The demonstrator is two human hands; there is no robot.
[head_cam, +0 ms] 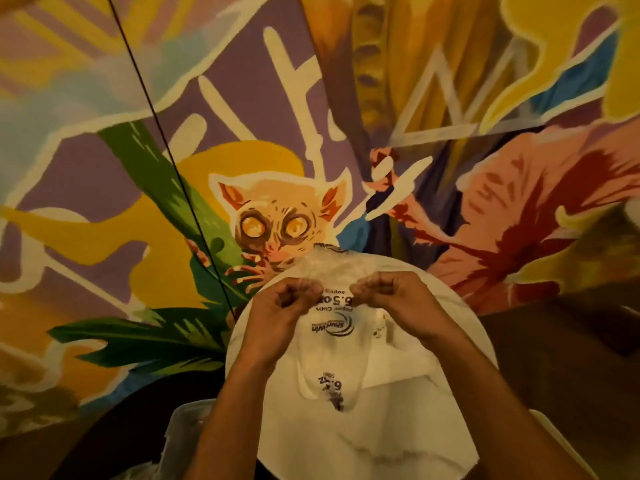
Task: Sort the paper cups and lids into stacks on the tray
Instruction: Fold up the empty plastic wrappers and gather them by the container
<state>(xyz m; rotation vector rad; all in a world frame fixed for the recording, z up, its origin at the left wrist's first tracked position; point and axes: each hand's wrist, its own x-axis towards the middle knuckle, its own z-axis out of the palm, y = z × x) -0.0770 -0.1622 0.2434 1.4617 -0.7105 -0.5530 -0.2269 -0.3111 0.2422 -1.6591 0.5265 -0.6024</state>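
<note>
Head view. We see the left hand (284, 306) and right hand (393, 299) side by side, each grip clamped with curled fingers on the top edge of a clear plastic bag (332, 329) printed "Paper Cups". The bag lies over a white round surface (450, 306). Behind it, a black cable (166, 147) crosses a painted mural (270, 223).

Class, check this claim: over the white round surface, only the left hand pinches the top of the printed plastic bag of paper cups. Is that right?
No. The head view shows the left hand and the right hand both pinching the top of the printed plastic bag of paper cups, over the white round surface.
</note>
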